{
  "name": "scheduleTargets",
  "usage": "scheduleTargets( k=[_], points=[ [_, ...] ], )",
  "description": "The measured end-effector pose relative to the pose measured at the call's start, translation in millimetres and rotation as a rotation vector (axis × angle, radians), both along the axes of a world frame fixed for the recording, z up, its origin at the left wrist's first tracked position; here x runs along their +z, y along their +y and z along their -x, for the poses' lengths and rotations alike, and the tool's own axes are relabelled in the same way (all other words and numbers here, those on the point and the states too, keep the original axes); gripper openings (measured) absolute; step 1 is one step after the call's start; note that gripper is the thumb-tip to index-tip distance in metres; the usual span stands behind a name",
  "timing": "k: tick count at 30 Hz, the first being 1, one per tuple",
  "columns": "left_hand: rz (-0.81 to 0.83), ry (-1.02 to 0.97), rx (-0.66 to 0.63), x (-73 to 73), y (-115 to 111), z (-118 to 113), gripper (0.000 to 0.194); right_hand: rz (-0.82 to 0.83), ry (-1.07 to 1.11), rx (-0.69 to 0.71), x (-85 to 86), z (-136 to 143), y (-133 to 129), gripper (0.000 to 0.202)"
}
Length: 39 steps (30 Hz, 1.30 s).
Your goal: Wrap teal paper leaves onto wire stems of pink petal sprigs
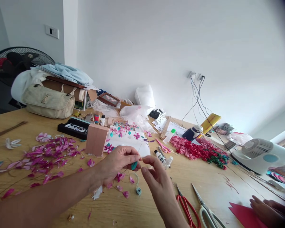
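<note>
My left hand (pixel 121 160) pinches a small teal leaf (pixel 134 165) between thumb and fingers above the table. My right hand (pixel 158 177) meets it at the fingertips, its index finger and thumb bent close together; what lies between them is too small to make out. Below the hands, a small spool of pale teal thread (pixel 138 191) lies on the table, its thread leading upward. Loose magenta flowers (pixel 120 176) and a white petal piece (pixel 98 192) are scattered under my left hand.
Red-handled scissors (pixel 186 205) and larger pale-handled scissors (pixel 205 210) lie at the right front. A wooden block (pixel 96 139) stands beside a pile of magenta petals (pixel 49 152). Red and pink flowers (pixel 199 150) lie further right. Another person's hand (pixel 268 207) rests near red paper (pixel 245 215).
</note>
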<state>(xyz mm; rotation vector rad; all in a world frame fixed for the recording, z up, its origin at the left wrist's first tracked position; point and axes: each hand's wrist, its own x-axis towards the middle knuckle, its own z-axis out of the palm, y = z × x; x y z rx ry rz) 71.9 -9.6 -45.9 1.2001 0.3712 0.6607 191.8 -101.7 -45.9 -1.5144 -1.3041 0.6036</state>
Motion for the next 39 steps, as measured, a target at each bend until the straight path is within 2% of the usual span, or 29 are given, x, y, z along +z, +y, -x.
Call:
scheduleTargets(
  k=[3, 5, 8, 15, 20, 24, 27, 30, 32, 35, 37, 39],
  points=[
    [-0.121, 0.096, -0.023, 4.1, 5.5, 2.9, 0.024, 0.147, 0.323, 0.203, -2.5, -0.5, 2.3, 0.030],
    [-0.197, 0.168, -0.014, 5.3, 8.8, 3.5, 0.025, 0.188, 0.320, 0.166, -5.2, -1.0, 3.2, 0.024],
    [-0.245, 0.225, -0.014, 5.8, 11.7, 3.3, 0.022, 0.136, 0.206, 0.045, -5.5, -5.3, 3.7, 0.024],
    [-0.075, 0.131, -0.049, -0.1, 14.5, 4.2, 0.016, 0.052, 0.152, -0.061, -1.4, -18.3, 3.9, 0.025],
    [0.080, 0.023, -0.097, 0.9, 14.6, 7.0, 0.016, 0.032, 0.340, -0.021, -10.6, -18.9, 7.9, 0.026],
    [0.091, 0.025, -0.136, 7.6, 13.1, 10.1, 0.014, 0.015, 0.376, 0.021, -14.1, -24.2, 12.4, 0.024],
    [0.037, 0.108, -0.190, 12.6, 12.8, 12.8, 0.012, -0.002, 0.223, 0.082, -5.9, -31.5, 15.0, 0.023],
    [-0.098, 0.201, -0.209, 13.3, 14.7, 13.1, 0.011, 0.002, -0.046, 0.147, 11.6, -35.5, 15.5, 0.020],
    [-0.250, 0.256, -0.124, 10.7, 17.2, 11.2, 0.009, -0.013, -0.281, 0.161, 23.9, -34.0, 13.4, 0.018],
    [-0.424, 0.310, 0.087, 4.9, 21.3, 6.9, 0.006, -0.083, -0.626, 0.126, 33.5, -26.2, 6.9, 0.017],
    [-0.428, 0.282, 0.184, 2.3, 23.1, 4.7, 0.007, -0.134, -0.733, 0.082, 31.1, -19.4, 2.4, 0.018],
    [-0.368, 0.199, 0.217, 1.7, 23.2, 3.9, 0.007, -0.159, -0.707, 0.030, 22.3, -13.6, 0.1, 0.018]
  ],
)
